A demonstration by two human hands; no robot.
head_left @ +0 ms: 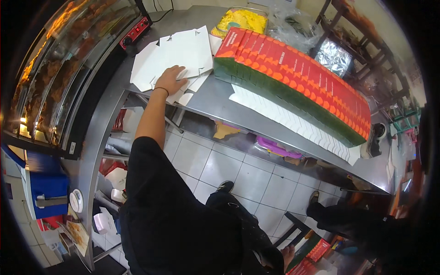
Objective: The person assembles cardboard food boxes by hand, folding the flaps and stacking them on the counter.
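To the left of the left hand, a glass display case (55, 78) is holding browned food, with a red control panel (134, 33) sitting at its corner nearer the hand. The left hand (172, 81), wearing a dark band (161, 90) at the wrist, is lying palm down and unclenched, its fingers loosely extended over the near part of the flat white cardboard sheets (176, 48), which are spreading out under and beyond it on the metal bench (181, 20). It is touching the top sheet rather than closing around it. The step in hand appears to be the handling of these loose sheets; a next move would probably be calling for the fingertips to slip under one edge and separate a single sheet without dragging those beneath. Beyond the left hand and to its right, a tray of yellow food (243, 20) is standing behind the sheets, and a long row of red-and-green boxes (298, 68) is running away rightward, with white flaps (293, 117) fanning out along its near side. Far below that row, the right hand (288, 256) is showing only partly, hanging close beside a low red-and-green carton (316, 251); whether it is grasping anything, I cannot tell.
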